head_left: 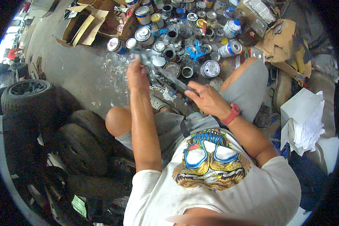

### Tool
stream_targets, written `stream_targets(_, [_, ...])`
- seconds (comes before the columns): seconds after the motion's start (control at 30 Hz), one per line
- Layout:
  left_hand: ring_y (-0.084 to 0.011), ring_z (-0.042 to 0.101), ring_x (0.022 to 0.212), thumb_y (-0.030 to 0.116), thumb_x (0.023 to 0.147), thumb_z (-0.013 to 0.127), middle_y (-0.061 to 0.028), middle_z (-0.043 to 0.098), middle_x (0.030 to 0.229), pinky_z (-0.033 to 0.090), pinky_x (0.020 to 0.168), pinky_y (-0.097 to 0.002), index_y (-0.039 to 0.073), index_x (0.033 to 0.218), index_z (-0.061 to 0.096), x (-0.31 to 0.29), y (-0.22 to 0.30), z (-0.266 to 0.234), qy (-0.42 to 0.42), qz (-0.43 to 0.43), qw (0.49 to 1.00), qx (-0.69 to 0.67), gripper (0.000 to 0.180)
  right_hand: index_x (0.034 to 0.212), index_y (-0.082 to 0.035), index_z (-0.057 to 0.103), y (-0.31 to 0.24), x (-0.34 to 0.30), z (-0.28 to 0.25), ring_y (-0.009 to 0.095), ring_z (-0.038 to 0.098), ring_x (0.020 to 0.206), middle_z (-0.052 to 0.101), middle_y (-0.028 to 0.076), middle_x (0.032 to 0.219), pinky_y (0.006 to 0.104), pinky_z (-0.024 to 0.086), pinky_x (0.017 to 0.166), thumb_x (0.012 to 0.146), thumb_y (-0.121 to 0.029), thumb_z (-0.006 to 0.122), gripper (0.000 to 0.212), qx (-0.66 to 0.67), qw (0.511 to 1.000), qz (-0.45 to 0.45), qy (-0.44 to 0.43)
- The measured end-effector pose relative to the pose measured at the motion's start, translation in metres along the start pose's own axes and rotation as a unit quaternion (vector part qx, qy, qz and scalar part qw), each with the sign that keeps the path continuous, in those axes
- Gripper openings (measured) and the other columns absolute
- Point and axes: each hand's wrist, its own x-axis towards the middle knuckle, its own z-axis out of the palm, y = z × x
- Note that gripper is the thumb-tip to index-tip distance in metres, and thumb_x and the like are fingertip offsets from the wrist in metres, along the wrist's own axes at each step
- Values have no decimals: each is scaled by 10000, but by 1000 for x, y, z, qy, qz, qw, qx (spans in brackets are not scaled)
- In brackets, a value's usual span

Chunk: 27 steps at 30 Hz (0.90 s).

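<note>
My left hand (138,75) is raised over the floor, its fingers closed round a grey, blurred thing (142,52) whose kind I cannot make out. My right hand (207,98), with a red watch on the wrist, grips the end of a long, thin, flat tool (173,79). Its blade-like part slants up and left toward the left hand, smeared by motion. Beneath and beyond both hands stand several open paint cans, among them a can with dark contents (169,54) and a grey-topped can (172,69). Whether the tool touches the grey thing cannot be told.
More paint cans crowd the floor ahead, with a lidded can (210,69) and a crumpled blue glove (196,51). An open cardboard box (88,26) stands far left. Tyres (28,94) are stacked at left. White papers (305,124) and torn cardboard (277,39) lie at right.
</note>
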Motion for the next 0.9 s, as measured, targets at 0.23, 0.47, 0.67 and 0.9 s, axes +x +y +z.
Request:
stream_targets(0.23, [-60, 554, 817, 297, 991, 738, 42, 634, 911, 400, 654, -198, 112, 1028, 678, -8, 3, 9, -123, -14, 990, 61, 197, 1087, -65, 641, 14, 6, -19, 467, 680, 950, 708, 240, 946, 533, 518, 779, 1026, -357, 617, 299, 22, 988, 50, 146])
stream_targets(0.47, [-43, 569, 788, 223, 988, 723, 38, 633, 906, 399, 616, -177, 123, 1044, 661, -2, -10, 7, -72, -62, 995, 8, 131, 1086, -61, 636, 5, 43, 13, 483, 651, 798, 650, 262, 789, 549, 494, 685, 1022, -335, 605, 282, 13, 999, -3, 43])
stream_targets(0.67, [-63, 556, 785, 317, 968, 742, 32, 661, 956, 419, 669, -221, 132, 1072, 660, 16, 14, -33, 80, 21, 997, 6, 227, 1058, -70, 682, 30, 12, -34, 443, 696, 876, 718, 231, 921, 536, 536, 745, 1015, -372, 611, 313, -18, 997, 55, -46])
stream_targets(0.9, [-106, 591, 882, 251, 877, 837, -37, 696, 1041, 407, 721, -260, 38, 1378, 582, -7, -77, 8, -26, -67, 960, 271, 602, 1119, -27, 705, 49, 119, -153, 285, 721, 876, 763, 139, 990, 387, 537, 807, 1036, -418, 618, 409, 29, 960, -115, 255])
